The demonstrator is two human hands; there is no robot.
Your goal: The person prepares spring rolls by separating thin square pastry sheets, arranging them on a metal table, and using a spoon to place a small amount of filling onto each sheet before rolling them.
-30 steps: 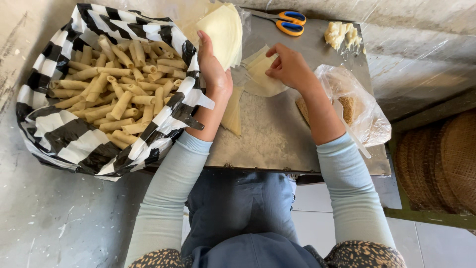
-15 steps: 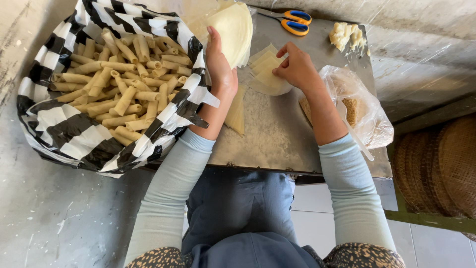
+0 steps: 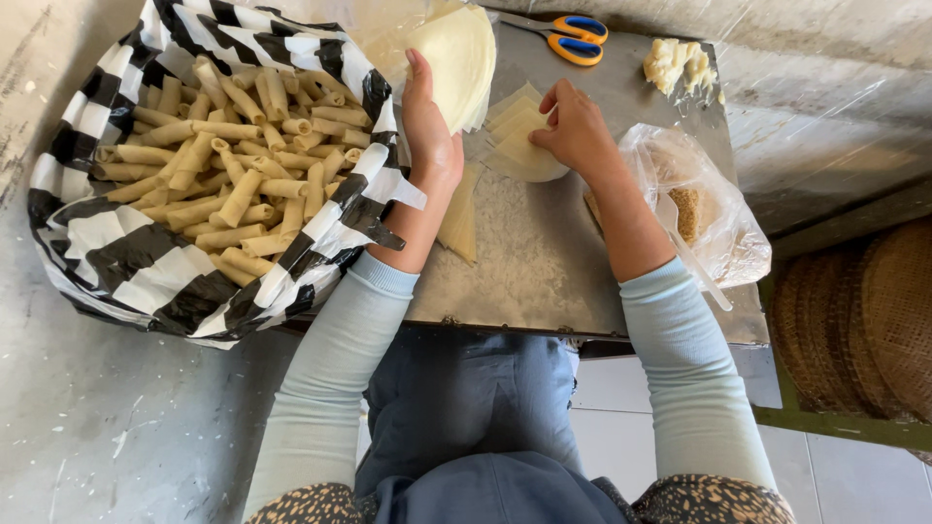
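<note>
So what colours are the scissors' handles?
The scissors have orange handles with blue inside the loops, seen in the head view.

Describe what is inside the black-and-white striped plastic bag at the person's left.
The black-and-white striped plastic bag holds a heap of thin, pale golden rolled pastry sticks, lying crosswise over one another. Only the top layer shows; what lies beneath them, and the bag's bottom, is covered.

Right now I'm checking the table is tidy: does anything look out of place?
Mostly orderly. One wrapper wedge lies apart from the stack, partly under the left hand's forearm, and pale scraps sit loose beside the scissors.
</note>
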